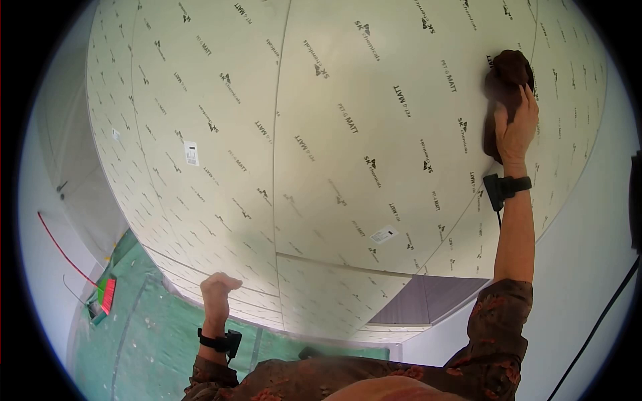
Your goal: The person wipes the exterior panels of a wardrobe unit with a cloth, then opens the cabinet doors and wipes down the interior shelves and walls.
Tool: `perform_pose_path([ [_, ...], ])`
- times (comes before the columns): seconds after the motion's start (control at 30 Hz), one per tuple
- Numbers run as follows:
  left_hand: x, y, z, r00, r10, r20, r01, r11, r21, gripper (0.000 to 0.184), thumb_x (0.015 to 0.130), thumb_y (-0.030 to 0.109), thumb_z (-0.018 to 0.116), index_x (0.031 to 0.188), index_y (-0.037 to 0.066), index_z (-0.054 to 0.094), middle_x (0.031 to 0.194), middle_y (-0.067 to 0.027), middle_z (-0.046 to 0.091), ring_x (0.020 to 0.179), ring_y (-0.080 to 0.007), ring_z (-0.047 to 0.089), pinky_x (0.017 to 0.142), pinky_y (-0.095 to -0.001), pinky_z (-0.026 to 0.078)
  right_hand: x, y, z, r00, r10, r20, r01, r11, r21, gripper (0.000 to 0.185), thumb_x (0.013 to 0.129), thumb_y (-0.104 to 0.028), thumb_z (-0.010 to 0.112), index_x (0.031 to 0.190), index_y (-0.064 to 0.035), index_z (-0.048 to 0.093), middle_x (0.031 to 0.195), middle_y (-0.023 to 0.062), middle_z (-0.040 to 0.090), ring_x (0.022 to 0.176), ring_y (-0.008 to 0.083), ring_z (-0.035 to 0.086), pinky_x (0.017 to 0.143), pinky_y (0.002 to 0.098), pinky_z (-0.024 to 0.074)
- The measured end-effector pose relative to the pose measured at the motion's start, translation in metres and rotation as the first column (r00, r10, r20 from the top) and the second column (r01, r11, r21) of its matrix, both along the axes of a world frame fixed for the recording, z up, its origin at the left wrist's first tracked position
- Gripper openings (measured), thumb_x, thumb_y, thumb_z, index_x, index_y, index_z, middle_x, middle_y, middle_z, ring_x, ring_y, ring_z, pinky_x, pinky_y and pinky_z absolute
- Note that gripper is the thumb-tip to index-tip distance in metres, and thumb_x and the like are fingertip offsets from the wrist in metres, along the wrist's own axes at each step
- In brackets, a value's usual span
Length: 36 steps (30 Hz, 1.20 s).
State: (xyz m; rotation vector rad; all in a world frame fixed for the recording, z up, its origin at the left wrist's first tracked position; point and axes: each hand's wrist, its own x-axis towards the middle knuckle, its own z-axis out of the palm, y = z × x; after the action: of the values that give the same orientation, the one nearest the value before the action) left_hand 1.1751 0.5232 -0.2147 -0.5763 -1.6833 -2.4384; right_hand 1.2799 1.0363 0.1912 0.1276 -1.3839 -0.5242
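A right hand (519, 134) is holding a cloth (512, 67) against a cabinet (341, 154), high at the right; the work is seemingly running mid-course, though nothing is showing how much is done or left; a left hand (216, 292) is hanging low near the cabinet, its grip impossible to tell; one cloth, two straps (517, 185), three labels (191, 153) and one broom (107, 295) are showing.

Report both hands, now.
Left hand: loosely curled, nothing seen in it; full closure unclear.
Right hand: outstretched at the dark brown cloth; firm grip cannot be told.
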Motion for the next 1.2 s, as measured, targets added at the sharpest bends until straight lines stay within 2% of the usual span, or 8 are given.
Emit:
perform_pose_path([
  [0.5,0.002,0.000,0.000,1.000,0.011,0.023,-0.011,1.000,-0.006,0.020,0.082,0.009,0.049,0.070,-0.001,0.062,0.071,-0.0084,0.063,0.070,-0.0146,0.059,0.068,-0.0264,0.046,0.001,0.001,-0.002,1.000,0.007,0.000,-0.007,1.000,-0.024,0.047,0.083,-0.017,0.062,0.126,-0.0007,0.052,0.132,0.0183,0.050,0.119,0.0362,0.047,0.099,0.0450,0.0359],
  [0.7,0.009,0.009,-0.004,0.999,0.036,0.014,-0.034,0.995,-0.092,0.019,0.079,0.006,0.049,0.069,-0.002,0.063,0.069,-0.0087,0.064,0.068,-0.0151,0.058,0.066,-0.0261,0.045,0.001,-0.001,-0.005,1.000,0.006,-0.001,-0.006,1.000,-0.026,0.047,0.083,-0.018,0.063,0.126,-0.0012,0.052,0.131,0.0181,0.050,0.119,0.0358,0.048,0.099,0.0445,0.0361],
  [0.77,0.013,0.012,-0.002,0.997,0.073,0.031,-0.069,0.990,-0.122,0.023,0.075,-0.007,0.039,0.066,0.001,0.058,0.065,-0.0107,0.061,0.066,-0.0198,0.063,0.070,-0.0323,0.054,0.002,-0.002,-0.006,1.000,0.003,-0.004,-0.004,1.000,-0.029,0.047,0.083,-0.018,0.063,0.126,-0.0015,0.052,0.131,0.0179,0.050,0.119,0.0357,0.048,0.099,0.0444,0.0363],
  [1.0,0.028,0.010,-0.008,0.994,0.099,0.036,-0.094,0.990,-0.108,0.022,0.074,-0.008,0.039,0.066,0.001,0.058,0.065,-0.0118,0.062,0.064,-0.0206,0.063,0.068,-0.0318,0.055,0.002,0.001,-0.007,1.000,0.004,-0.012,-0.004,0.999,-0.035,0.049,0.082,-0.021,0.065,0.127,-0.0036,0.052,0.132,0.0169,0.050,0.119,0.0353,0.048,0.097,0.0452,0.0375],
  [1.07,0.033,0.007,-0.016,0.994,0.101,0.042,-0.092,0.981,-0.172,0.017,0.078,0.005,0.053,0.069,-0.001,0.065,0.067,-0.0080,0.063,0.065,-0.0160,0.058,0.061,-0.0278,0.045,0.002,0.000,-0.008,1.000,-0.004,-0.013,0.003,0.999,-0.037,0.050,0.082,-0.021,0.065,0.127,-0.0042,0.052,0.132,0.0167,0.050,0.119,0.0354,0.048,0.097,0.0455,0.0376],
  [1.2,0.050,0.016,-0.020,0.994,0.107,0.016,-0.102,0.977,-0.188,0.016,0.076,0.006,0.055,0.067,-0.001,0.065,0.066,-0.0080,0.063,0.064,-0.0159,0.058,0.060,-0.0276,0.044,0.004,0.000,-0.012,1.000,0.018,0.003,-0.018,0.999,-0.047,0.049,0.083,-0.023,0.064,0.127,-0.0056,0.052,0.132,0.0155,0.049,0.119,0.0350,0.047,0.096,0.0460,0.0376],
])
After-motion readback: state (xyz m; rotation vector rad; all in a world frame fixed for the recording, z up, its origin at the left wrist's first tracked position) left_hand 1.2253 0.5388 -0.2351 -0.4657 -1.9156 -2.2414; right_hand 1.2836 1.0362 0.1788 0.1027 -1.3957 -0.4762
